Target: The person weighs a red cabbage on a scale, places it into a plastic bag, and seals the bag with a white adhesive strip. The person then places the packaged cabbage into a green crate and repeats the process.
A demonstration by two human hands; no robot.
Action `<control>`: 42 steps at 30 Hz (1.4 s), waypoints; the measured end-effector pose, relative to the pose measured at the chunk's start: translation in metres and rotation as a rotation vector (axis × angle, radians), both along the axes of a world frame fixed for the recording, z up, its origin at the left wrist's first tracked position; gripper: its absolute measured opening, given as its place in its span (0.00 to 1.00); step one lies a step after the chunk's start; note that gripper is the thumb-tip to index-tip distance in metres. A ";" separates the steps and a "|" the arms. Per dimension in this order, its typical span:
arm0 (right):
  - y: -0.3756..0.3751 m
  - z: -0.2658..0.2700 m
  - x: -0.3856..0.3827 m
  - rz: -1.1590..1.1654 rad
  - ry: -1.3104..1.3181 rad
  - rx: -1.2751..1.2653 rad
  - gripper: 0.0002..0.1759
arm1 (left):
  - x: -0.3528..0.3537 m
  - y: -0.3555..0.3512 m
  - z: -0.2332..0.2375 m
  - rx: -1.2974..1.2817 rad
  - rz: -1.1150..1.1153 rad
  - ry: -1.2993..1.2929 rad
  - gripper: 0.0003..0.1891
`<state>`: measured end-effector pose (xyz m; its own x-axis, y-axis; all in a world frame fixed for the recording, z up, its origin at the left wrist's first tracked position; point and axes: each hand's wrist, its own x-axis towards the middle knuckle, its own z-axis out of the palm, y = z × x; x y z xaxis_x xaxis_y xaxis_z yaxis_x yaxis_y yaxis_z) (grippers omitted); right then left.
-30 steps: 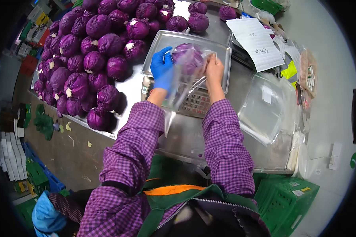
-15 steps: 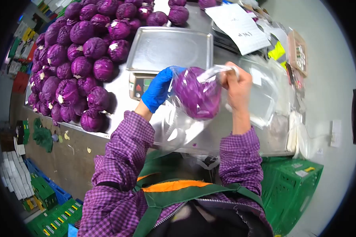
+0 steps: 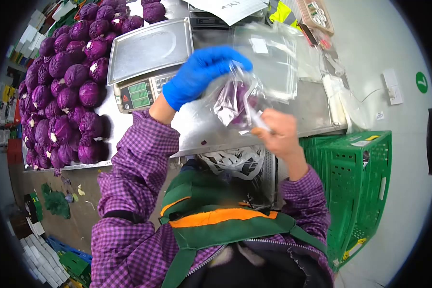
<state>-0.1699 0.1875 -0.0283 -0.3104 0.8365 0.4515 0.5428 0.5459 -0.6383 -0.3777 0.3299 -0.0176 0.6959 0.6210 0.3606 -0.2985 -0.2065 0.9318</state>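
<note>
A: What do we record at the hands?

B: We record the gloved left hand bent over the top of a clear bag, its fingers curled and gripping the plastic. We note the bare right hand closed on a whitish twist of plastic; blur keeps us from telling whether this is the bag's neck or a separate strip.

A: Where do we place the cabbage?

B: We find one purple cabbage inside the bag, between the two hands, just beneath the glove's fingers and up and to the left of the right hand. We judge the left hand nearer; the right is a little apart, at the twist's outer end. The cabbage looks roundish, so we cannot fix a long axis; the twist slants from the bag down toward the right hand.

A: And farther out?

B: We list the metal table under the bag, a scale to the left, flat clear bags lying beyond, a heap of cabbages at far left, and a green crate to the right.
</note>
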 end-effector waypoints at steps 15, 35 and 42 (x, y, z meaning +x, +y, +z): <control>-0.114 -0.098 -0.023 -0.595 0.130 -0.430 0.17 | 0.005 -0.210 -0.091 -0.031 0.456 0.431 0.43; -0.207 -0.162 0.013 -0.748 0.662 -0.944 0.10 | -0.050 -0.252 -0.115 -0.863 0.475 0.761 0.12; -0.207 -0.068 -0.012 -0.615 0.065 -0.585 0.18 | -0.052 -0.279 -0.115 -0.876 0.406 0.526 0.14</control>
